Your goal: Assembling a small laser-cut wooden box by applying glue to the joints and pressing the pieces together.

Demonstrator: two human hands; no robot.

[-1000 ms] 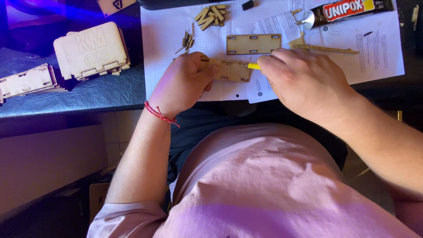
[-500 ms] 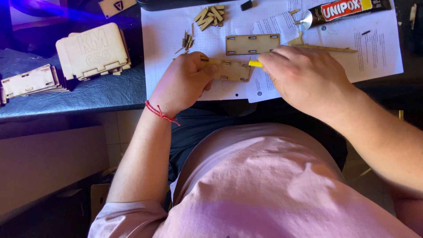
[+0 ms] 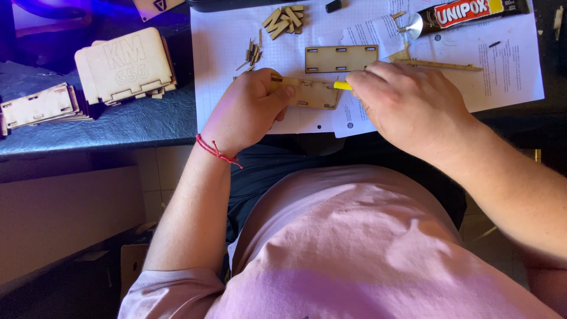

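- Currently, a small slotted wooden panel [image 3: 312, 93] is pinned on the white paper sheets [image 3: 224, 47] by the left hand [image 3: 251, 109], whose fingers are clamped on its left end, thumb pressed along the near edge.
- A yellow-tipped tool [image 3: 342, 85] is gripped by the right hand [image 3: 407, 106], fingers closed tight around it, and the tip is set against the panel's right end.
- Slippage is judged the main risk: the panel is held at one end only, so a push from the tip could swing it on the smooth paper and spoil the work.
- A second slotted panel [image 3: 341, 59] lies just beyond, and a thin wooden strip [image 3: 440, 64] beside the right hand; either could be knocked by the knuckles.
- An open glue tube [image 3: 466, 13] lies near, nozzle towards the paper; if it is nudged, glue could be smeared over the sheets and parts.
- Small wooden pieces [image 3: 283, 18] and little pegs [image 3: 253, 54] could be scattered by a sleeve or wrist.
- An assembled wooden box [image 3: 127, 65] and stacked panels [image 3: 38, 106] sit well apart on the dark table [image 3: 142, 124], out of danger.
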